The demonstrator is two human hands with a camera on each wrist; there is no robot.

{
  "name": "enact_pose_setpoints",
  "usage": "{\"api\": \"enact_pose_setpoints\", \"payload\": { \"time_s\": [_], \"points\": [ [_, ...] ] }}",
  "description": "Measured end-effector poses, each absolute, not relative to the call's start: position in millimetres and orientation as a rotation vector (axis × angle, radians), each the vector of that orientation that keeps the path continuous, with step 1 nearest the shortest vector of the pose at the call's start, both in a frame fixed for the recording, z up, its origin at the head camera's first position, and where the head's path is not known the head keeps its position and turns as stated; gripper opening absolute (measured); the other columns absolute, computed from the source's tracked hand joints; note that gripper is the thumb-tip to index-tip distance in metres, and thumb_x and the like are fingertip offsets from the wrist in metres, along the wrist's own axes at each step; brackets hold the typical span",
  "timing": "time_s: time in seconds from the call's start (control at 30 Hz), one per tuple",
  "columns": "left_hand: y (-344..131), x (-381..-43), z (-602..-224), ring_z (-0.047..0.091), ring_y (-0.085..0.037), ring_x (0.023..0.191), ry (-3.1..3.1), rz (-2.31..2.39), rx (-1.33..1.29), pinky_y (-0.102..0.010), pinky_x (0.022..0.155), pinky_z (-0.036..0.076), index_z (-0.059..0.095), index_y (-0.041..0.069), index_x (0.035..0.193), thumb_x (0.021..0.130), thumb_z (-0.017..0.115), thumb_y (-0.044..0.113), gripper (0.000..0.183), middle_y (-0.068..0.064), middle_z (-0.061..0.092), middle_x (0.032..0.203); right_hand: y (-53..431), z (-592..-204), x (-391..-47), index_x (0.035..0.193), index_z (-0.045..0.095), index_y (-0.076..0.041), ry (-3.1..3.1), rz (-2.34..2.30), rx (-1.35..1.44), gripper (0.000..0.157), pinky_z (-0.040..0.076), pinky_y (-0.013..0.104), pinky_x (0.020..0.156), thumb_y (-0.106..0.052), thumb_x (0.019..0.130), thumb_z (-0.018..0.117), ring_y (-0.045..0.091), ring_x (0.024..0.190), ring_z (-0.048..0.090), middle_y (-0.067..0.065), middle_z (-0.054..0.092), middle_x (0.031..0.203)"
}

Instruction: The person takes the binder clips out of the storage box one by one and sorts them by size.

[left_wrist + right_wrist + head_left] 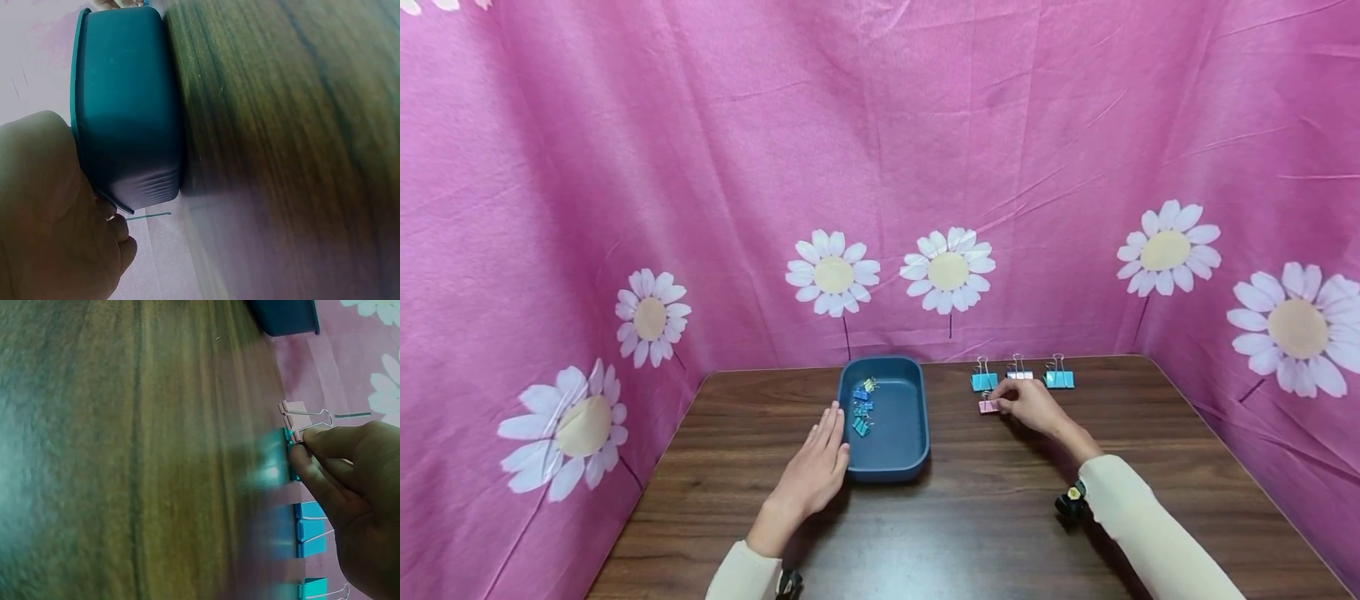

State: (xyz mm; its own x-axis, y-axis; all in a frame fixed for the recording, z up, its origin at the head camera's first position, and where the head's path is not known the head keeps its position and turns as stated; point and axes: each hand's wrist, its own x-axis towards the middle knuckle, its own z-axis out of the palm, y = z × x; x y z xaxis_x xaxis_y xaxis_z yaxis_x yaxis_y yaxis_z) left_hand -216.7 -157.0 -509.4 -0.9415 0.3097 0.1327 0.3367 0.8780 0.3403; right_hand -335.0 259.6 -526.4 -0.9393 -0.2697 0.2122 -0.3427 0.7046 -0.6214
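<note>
My right hand (1033, 408) pinches a small pink binder clip (988, 407) by one end between thumb and fingertips, just in front of the row of larger clips. In the right wrist view, the pink clip (299, 419) shows its wire handles pointing toward the curtain. My left hand (811, 473) lies along the left wall of a dark blue tray (887, 476), fingers straight against its side. Inside the tray, along its left side, are several small binder clips (862, 409) in blue, teal and yellow. From the left wrist, the tray (125, 81) appears side-on beside the hand.
Near the table's back edge stand a teal binder clip (984, 382), a middle clip (1019, 376) partly behind my right hand, and another teal clip (1060, 380), handles up. A pink curtain (880, 167) with daisies hangs around the wooden table (970, 533).
</note>
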Motion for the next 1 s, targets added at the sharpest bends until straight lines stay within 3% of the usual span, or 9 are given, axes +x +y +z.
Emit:
{"api": "enact_pose_setpoints", "payload": {
  "time_s": [0.37,0.67,1.0],
  "points": [
    [-157.2,-216.5,-509.3,0.021,-0.036,0.165,-2.973,-0.560,-0.515,-0.053,0.133,0.027,0.026,-0.006,0.166,0.116,0.040,0.023,0.060,-0.020,0.018,0.178,262.8,-532.2,-335.8,0.103,0.079,-0.006,-2.827,1.166,0.458,0.009,0.052,0.025,0.053,-0.004,0.096,0.073,0.013,0.062,0.063,0.005,0.076,0.080],
    [-156.9,-216.2,-509.3,0.021,-0.035,0.165,-2.978,-0.573,-0.506,-0.053,0.134,0.026,0.025,-0.006,0.166,0.116,0.040,0.024,0.060,-0.020,0.018,0.178,261.4,-535.9,-338.1,0.096,0.078,-0.008,-2.828,1.036,0.495,0.005,0.052,0.026,0.073,-0.012,0.094,0.079,0.005,0.069,0.063,-0.001,0.076,0.084],
    [-157.7,-215.0,-510.3,0.024,-0.038,0.164,-2.954,-0.573,-0.523,-0.056,0.132,0.030,0.028,-0.007,0.165,0.115,0.041,0.022,0.060,-0.021,0.021,0.177,260.9,-536.7,-335.4,0.098,0.078,-0.005,-2.856,1.095,0.467,0.006,0.055,0.022,0.064,-0.009,0.095,0.078,0.009,0.068,0.065,0.004,0.076,0.087]
  ]
}}
